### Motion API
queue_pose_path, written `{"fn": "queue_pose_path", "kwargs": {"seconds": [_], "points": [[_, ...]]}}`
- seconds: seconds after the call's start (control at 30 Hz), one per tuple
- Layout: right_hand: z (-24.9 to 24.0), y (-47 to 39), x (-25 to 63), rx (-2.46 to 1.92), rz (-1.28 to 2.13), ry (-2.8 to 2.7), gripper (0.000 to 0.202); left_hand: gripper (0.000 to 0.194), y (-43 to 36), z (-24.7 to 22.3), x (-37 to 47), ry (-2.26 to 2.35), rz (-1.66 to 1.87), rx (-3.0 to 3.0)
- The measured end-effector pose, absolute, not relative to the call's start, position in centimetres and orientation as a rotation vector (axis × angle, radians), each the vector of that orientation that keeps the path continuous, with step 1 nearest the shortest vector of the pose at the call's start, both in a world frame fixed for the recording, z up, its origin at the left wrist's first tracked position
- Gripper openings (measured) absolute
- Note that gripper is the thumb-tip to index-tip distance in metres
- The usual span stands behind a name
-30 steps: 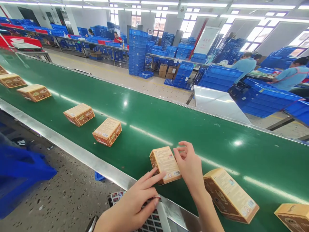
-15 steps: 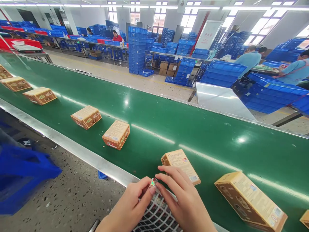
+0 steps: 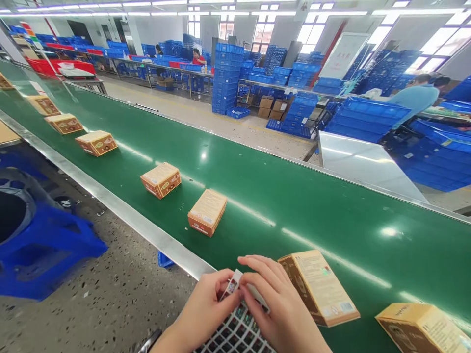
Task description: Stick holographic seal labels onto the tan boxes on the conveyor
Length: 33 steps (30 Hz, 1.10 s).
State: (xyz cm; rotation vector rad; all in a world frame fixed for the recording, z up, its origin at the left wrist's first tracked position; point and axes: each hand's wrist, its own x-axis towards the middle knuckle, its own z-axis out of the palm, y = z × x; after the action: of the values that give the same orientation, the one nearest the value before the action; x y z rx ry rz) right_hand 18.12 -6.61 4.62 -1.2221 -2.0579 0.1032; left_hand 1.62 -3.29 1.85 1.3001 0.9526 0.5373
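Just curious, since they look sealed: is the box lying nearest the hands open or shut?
Shut. The box lies flat on the green belt, its printed back up; its end flaps sit closed, with none standing open.

Both hands, the left hand point(image 3: 206, 314) and the right hand point(image 3: 279, 309), meet over the sticker sheet point(image 3: 235, 333). Just right of the right hand, a carton point(image 3: 320, 287) blocks sideways travel. Ahead and left, another carton point(image 3: 208, 212) stands apart. Directly ahead, the green belt point(image 3: 294, 206) is open surface.
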Motion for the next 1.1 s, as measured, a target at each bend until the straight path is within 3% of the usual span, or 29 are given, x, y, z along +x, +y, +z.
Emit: {"fn": "queue_pose_path", "kwargs": {"seconds": [0.17, 0.3, 0.43, 0.63, 1.1], "points": [[4.4, -3.4, 18.4, -1.286, 0.769, -1.501, 0.008, 0.029, -1.7, 2.2, -1.0, 1.013, 0.687, 1.369], [2.4, 1.8, 18.4, -1.245, 0.985, -1.130, 0.046, 0.016, 0.3, 2.6, -3.8, 1.037, 0.996, 1.718], [1.2, 5.8, 18.1, -1.260, 1.029, -1.072, 0.067, 0.017, 1.9, 2.2, -4.5, 0.984, 0.926, 1.940], [1.8, 6.4, 17.9, -1.343, 0.992, -0.991, 0.044, 0.018, 1.6, 1.1, -3.1, 0.911, 0.727, 2.004], [2.2, 3.5, 18.6, -1.433, 1.002, -0.890, 0.043, 0.019, 0.6, 1.5, -1.2, 0.772, 0.661, 1.907]]}}
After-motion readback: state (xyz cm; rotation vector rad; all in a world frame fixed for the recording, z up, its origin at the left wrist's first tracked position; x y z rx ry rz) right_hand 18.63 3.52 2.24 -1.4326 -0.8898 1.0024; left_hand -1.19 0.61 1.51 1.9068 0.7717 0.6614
